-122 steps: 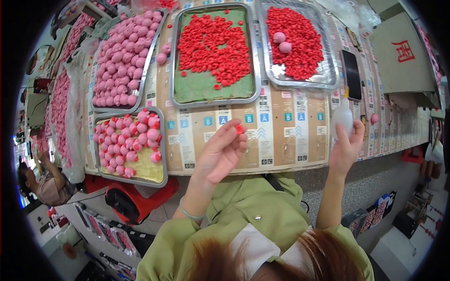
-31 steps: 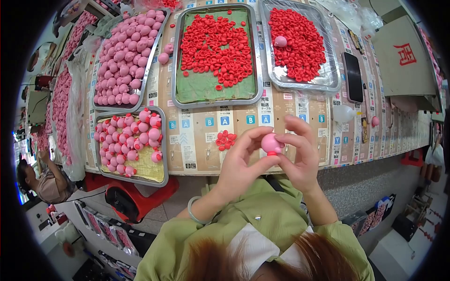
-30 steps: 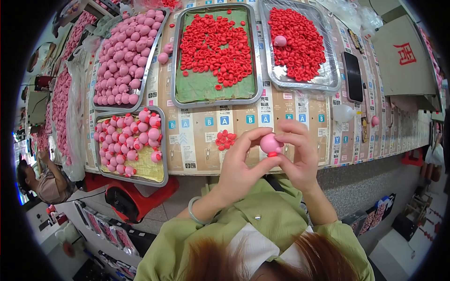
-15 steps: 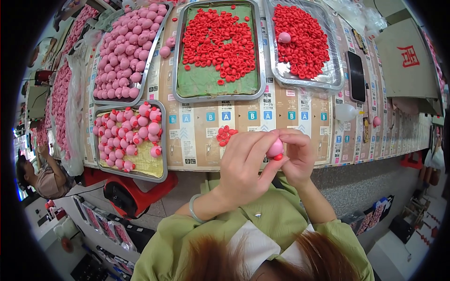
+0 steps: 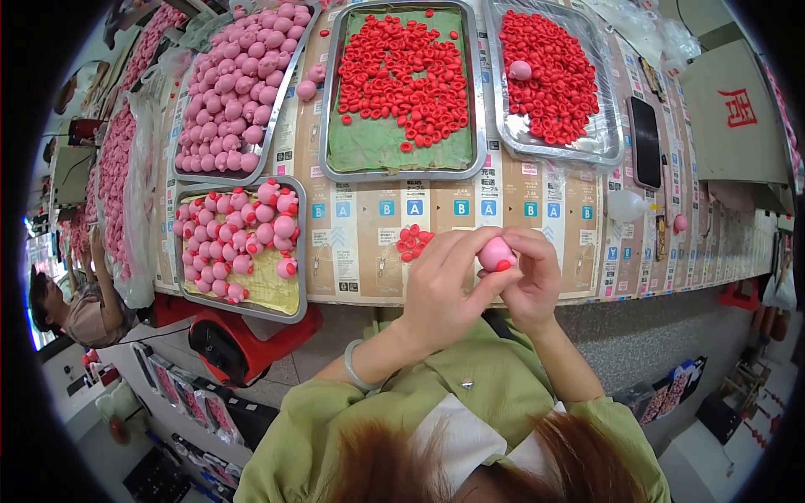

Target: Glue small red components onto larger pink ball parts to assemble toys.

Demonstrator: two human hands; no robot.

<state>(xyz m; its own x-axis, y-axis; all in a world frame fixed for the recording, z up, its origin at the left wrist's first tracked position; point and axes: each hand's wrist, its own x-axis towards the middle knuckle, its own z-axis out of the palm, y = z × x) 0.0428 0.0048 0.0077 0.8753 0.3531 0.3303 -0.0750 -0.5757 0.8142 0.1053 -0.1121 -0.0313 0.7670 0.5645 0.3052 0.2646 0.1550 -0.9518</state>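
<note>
Over the table's near edge, my left hand (image 5: pixel 444 285) and my right hand (image 5: pixel 538 281) are both closed on one small pink ball (image 5: pixel 496 251). A red piece (image 5: pixel 503 265) shows low on the ball, close to my thumbs. My fingertips cover part of the ball's sides. Just left of my hands lies a small heap of loose red pieces (image 5: pixel 412 242) on the printed table covering (image 5: pixel 352 251). To the left, a tray lined with yellow (image 5: pixel 272 289) holds many pink balls bearing red pieces.
Plain pink balls (image 5: pixel 239 92) fill the far left tray. A green-lined tray (image 5: pixel 369 158) and a plastic-covered tray (image 5: pixel 616 138) hold red rings. On the right are a phone (image 5: pixel 645 142), a white squeeze bottle (image 5: pixel 625 204) and a lone pink ball (image 5: pixel 680 223). Another person (image 5: pixel 92 302) sits far left.
The pink ball has turned between my fingers, and its red piece now sits higher against it. The whole view has shifted slightly, with the trays a little farther right.
</note>
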